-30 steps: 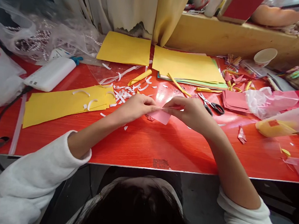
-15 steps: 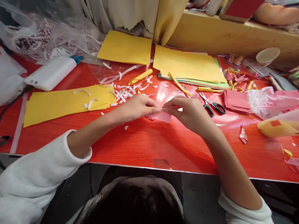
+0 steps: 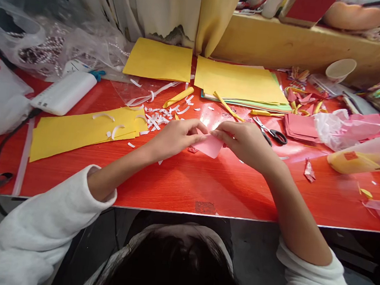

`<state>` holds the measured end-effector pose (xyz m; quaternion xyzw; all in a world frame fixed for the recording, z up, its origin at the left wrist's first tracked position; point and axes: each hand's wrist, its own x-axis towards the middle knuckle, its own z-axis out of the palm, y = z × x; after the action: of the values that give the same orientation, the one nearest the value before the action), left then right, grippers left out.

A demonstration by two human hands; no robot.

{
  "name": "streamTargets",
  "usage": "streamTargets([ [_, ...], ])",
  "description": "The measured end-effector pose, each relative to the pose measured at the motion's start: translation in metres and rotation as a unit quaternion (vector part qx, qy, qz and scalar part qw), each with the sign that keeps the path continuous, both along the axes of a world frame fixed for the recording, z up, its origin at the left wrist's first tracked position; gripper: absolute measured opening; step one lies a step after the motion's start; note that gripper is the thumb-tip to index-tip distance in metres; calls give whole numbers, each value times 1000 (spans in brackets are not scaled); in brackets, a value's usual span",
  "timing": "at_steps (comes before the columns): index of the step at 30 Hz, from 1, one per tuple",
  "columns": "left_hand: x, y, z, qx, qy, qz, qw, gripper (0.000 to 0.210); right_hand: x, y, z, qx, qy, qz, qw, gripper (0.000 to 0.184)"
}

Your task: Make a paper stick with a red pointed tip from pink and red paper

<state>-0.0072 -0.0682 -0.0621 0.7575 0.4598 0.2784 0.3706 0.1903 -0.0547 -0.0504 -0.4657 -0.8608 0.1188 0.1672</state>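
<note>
A small piece of pink paper [image 3: 210, 147] is held just above the red table [image 3: 172, 181], in front of my body. My left hand [image 3: 178, 136] pinches its upper left edge between thumb and fingers. On the other side my right hand [image 3: 244, 144] grips the same paper near its top edge, the fingertips of both hands almost meeting. Part of the paper's upper edge is hidden by the fingers. Below my left fingertips lies a small crumpled red scrap [image 3: 192, 150]. Scissors with black handles [image 3: 275, 134] lie just beyond my right hand.
White paper strips [image 3: 156, 119] are scattered left of centre, beside yellow sheets [image 3: 85, 126]. A stack of yellow paper [image 3: 241, 82] lies at the back. Red paper squares [image 3: 301, 128] and a plastic bag [image 3: 336, 127] are on the right; a white power bank [image 3: 64, 94] is on the left.
The pink paper has tilted and shows more of its face below the fingers. My right hand has shifted slightly and its fingers have drawn closer together on the paper.
</note>
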Motion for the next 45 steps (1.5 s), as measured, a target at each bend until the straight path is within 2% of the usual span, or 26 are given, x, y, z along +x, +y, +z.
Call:
streamTargets([
  [4,1,-1,3,18,22,25,999,30,0,-1,-2,9,24,21,999,22],
  [7,1,0,2,29,39,10,999,30,0,-1,-2,17,26,16,999,21],
  [13,1,1,-4,90,25,-7,996,16,-2,-1,-1,14,17,3,1000,31],
  [18,2,-2,-2,80,1,20,997,18,-4,-2,-4,22,66,26,997,18],
  [21,3,-3,-1,87,-2,27,996,16,-5,-2,-5,37,65,24,997,19],
  [25,4,-2,-3,129,30,30,991,16,-6,-1,-8,32,56,8,998,26],
  [29,3,0,-4,180,47,27,982,18,-8,-3,-9,22,78,11,997,20],
  [34,4,-1,-3,156,22,37,987,13,-9,-4,-6,17,78,5,997,25],
  [37,4,-1,-3,168,31,26,985,13,-9,-5,-4,1,71,-5,997,30],
  [41,3,0,-3,170,40,32,984,17,-10,-5,-3,-23,104,-7,994,22],
  [45,3,0,-4,165,36,33,985,19,-10,-4,-4,-17,132,-2,991,18],
])
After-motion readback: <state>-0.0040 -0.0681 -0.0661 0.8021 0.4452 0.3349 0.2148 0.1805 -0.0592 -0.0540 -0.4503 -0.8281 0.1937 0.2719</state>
